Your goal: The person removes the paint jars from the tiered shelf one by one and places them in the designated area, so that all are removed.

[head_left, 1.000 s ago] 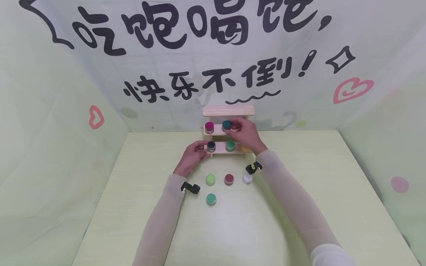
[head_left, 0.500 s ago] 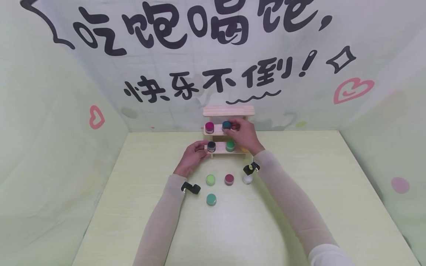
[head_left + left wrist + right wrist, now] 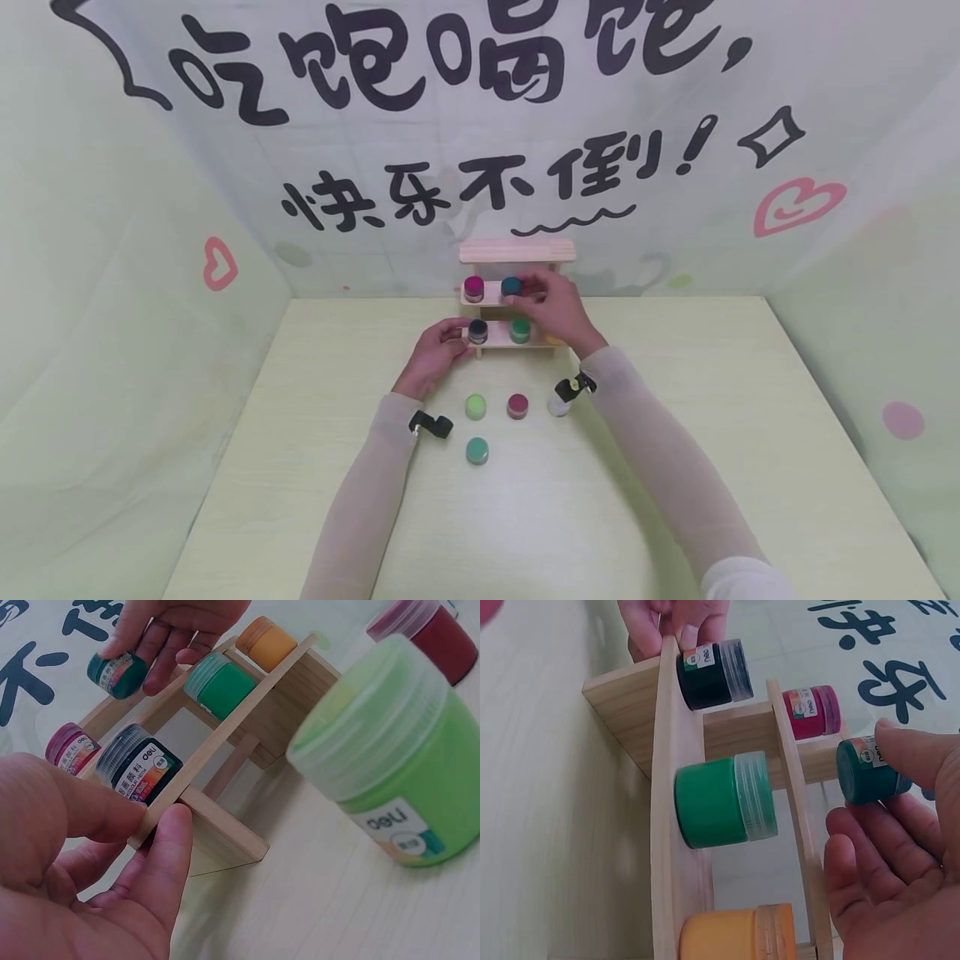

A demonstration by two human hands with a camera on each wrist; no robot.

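My right hand (image 3: 557,308) holds a dark teal paint jar (image 3: 870,772) between thumb and fingers at the middle tier of a small wooden display rack (image 3: 517,250). In the right wrist view the jar appears close over that tier, right of a magenta paint jar (image 3: 810,712). The left hand (image 3: 437,354) pinches the left end of the lower tier between thumb and fingers. Beside those fingertips stands a black paint jar (image 3: 139,765). Green (image 3: 724,799) and orange (image 3: 735,934) paint jars share that lower tier; my right hand partly covers the orange one in the head view.
On the table (image 3: 337,500) in front of the rack stand light green (image 3: 476,407), dark red (image 3: 517,406), white (image 3: 558,407) and turquoise (image 3: 477,451) paint jars. The right wrist camera overlaps the white one. A printed cloth (image 3: 390,267) hangs right behind the rack.
The right wrist shifts slightly, while the teal jar stays at nearly the same spot on the middle tier. The left hand keeps its grip on the rack.
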